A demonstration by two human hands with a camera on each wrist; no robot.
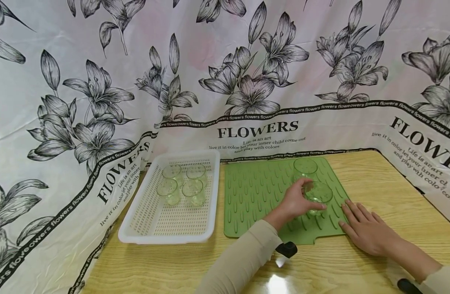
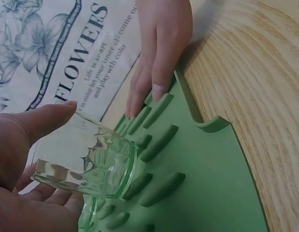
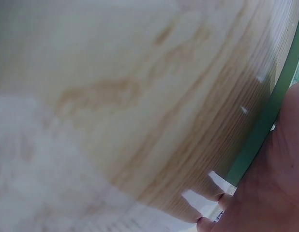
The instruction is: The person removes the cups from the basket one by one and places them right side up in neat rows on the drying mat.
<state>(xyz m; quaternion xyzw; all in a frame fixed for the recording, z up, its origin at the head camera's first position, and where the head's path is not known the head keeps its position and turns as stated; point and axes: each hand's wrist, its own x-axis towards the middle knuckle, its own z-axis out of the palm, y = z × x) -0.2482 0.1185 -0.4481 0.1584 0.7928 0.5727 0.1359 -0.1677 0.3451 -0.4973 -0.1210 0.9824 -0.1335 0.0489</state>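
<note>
A clear greenish drinking glass [image 1: 322, 192] is upright at the right side of the green ridged mat [image 1: 258, 196]. My left hand [image 1: 296, 200] holds it, thumb on the near side and fingers round the far side. The left wrist view shows the glass [image 2: 98, 162] with its base at the mat's ridges; whether it bears fully on them I cannot tell. Just behind it a second glass [image 1: 304, 166] stands on the mat, partly hidden. My right hand [image 1: 369, 230] lies flat with fingers extended, fingertips on the mat's right edge and palm over the table.
Left of the mat sits a white perforated plastic basket [image 1: 166, 241] with several similar glasses [image 1: 192, 190] upright inside. Both stand on a wood-grain table [image 1: 155, 269]. A flower-printed cloth [image 1: 180, 139] hangs behind and along the sides.
</note>
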